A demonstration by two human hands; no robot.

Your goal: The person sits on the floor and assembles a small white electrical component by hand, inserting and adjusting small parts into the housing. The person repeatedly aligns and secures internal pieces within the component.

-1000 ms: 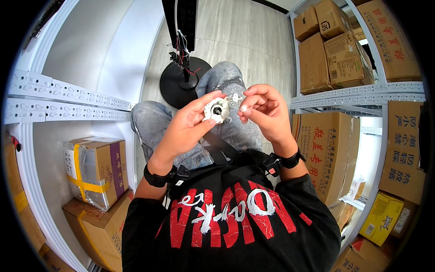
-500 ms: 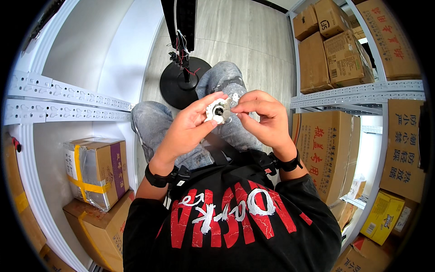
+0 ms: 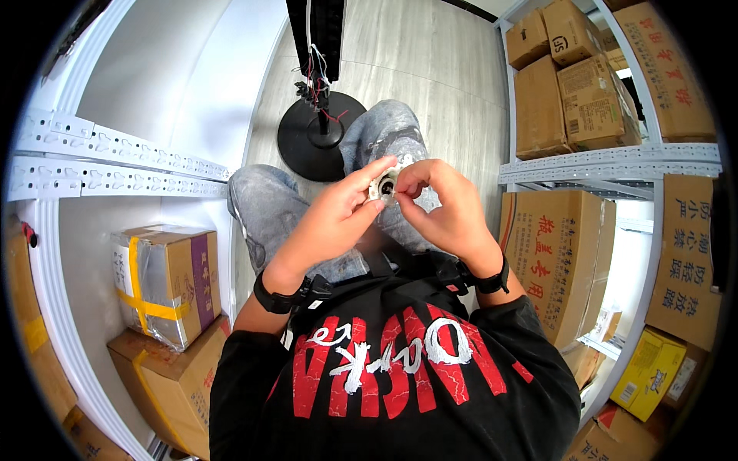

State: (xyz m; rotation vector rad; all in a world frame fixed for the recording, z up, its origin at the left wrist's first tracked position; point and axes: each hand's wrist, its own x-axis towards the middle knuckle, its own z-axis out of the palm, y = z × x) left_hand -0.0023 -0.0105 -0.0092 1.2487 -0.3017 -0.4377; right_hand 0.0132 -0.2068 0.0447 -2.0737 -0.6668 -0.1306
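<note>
Above my lap, my left hand [image 3: 338,219] grips a small round white plastic part [image 3: 375,188] by its rim, thumb below and fingers above. A dark hole or core shows at the middle of the part. My right hand [image 3: 446,207] is closed, with thumb and forefinger pinched together at the part's right edge. Whether those fingertips hold a separate small piece or the part itself is hidden. Both wrists wear black bands. Below the hands are my knees in grey jeans [image 3: 265,211].
A black stand with a round base [image 3: 296,142] and loose wires stands on the wood-look floor [image 3: 407,69] ahead. White metal shelving [image 3: 123,180] flanks me on both sides. Cardboard boxes [image 3: 557,257] fill the right shelves, and a yellow-taped box [image 3: 165,276] sits at left.
My right fingertips have moved in closer against the round part and now cover more of its right side. The left hand keeps its hold, while the whole view has shifted slightly.
</note>
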